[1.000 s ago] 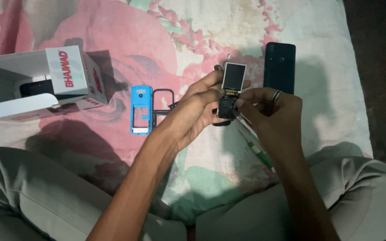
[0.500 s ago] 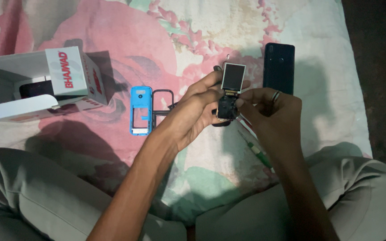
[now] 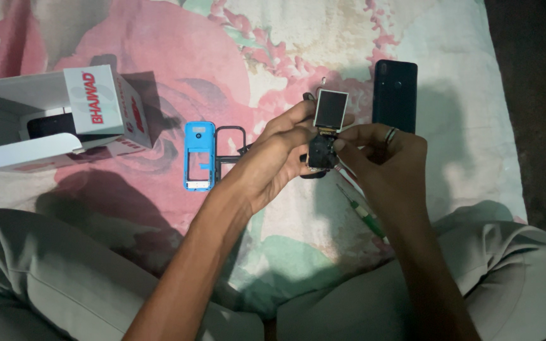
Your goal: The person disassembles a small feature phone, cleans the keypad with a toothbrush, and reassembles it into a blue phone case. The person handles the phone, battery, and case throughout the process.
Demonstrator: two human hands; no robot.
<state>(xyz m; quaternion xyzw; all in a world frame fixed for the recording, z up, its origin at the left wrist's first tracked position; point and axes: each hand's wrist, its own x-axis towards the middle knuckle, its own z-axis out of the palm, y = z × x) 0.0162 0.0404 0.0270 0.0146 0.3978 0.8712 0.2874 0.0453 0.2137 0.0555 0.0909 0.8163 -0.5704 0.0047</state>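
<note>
Meanwhile, little has shifted since a moment ago: the left hand (image 3: 279, 161) still grips the stripped phone board (image 3: 321, 151) with its small screen (image 3: 330, 108) above the flowered bedsheet (image 3: 285, 38), while the right hand (image 3: 387, 164) fingers pinch its edge, so the work holds steady.

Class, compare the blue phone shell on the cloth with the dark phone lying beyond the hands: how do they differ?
The blue shell is a bright, hollow frame with open cut-outs; the dark phone is a solid, closed slab. The shell lies by the left hand, the phone past the right hand. The phone looks larger. Both lie flat and untouched on the floral cloth.
</note>
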